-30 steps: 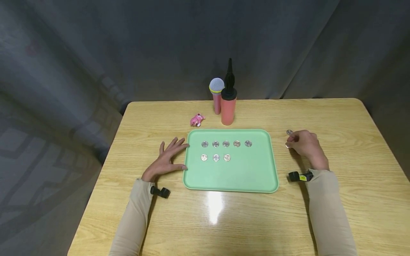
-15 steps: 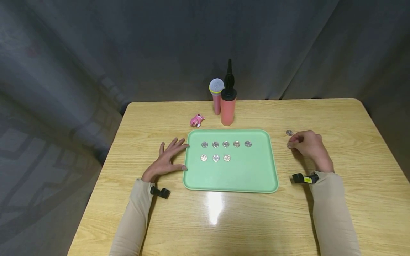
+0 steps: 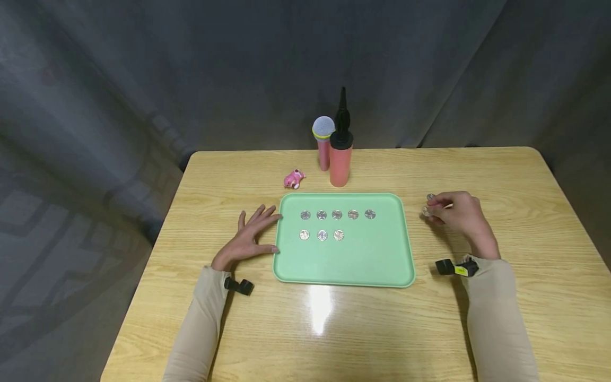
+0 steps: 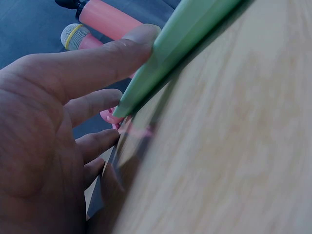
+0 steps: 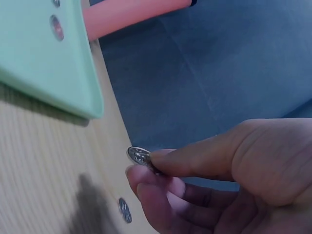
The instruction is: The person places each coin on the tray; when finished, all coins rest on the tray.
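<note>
A silver coin is pinched between the thumb and forefinger of my right hand, held just above the table right of the tray. Another coin lies on the table close by, partly behind the fingers in the head view. My left hand rests at the left rim of the mint-green tray, thumb and fingers spread and touching its edge. Inside the tray are coins in two rows: several in the back row and three in the front row.
Behind the tray stand a pink hand pump with a black top and a toy microphone. A small pink figurine lies left of them. The wooden table backs onto a dark curtain.
My right hand has lifted a coin off the table and moved it slightly back and to the left. The left hand, tray and coins in it have stayed in place.
</note>
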The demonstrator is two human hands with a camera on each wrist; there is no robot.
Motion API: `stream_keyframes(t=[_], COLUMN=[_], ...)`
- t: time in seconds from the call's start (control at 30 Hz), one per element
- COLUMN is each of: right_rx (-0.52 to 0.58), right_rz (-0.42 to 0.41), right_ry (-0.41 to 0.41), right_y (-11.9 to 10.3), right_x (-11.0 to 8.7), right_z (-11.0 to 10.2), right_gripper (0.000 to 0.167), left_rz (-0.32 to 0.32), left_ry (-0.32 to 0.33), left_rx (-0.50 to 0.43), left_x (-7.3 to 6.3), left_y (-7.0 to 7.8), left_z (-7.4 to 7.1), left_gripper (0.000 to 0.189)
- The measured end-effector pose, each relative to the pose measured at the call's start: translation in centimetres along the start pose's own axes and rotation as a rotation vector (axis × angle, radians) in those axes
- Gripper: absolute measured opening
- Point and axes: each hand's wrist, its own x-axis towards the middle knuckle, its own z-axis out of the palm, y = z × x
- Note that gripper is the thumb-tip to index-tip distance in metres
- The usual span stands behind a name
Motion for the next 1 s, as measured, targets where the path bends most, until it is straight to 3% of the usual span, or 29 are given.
stream_keyframes(t=[1.0], right_rx=[0.062], right_rz=[-0.133], right_ry=[-0.137], right_y=[-3.9], right_x=[0.2], right_z=[3.3], right_gripper=[0.017], left_rz=[0.003], left_ry=[0.001], left_rx=[0.001], left_x=[0.1], left_y=[0.0], left_z=[-0.1], left_gripper=[0.085])
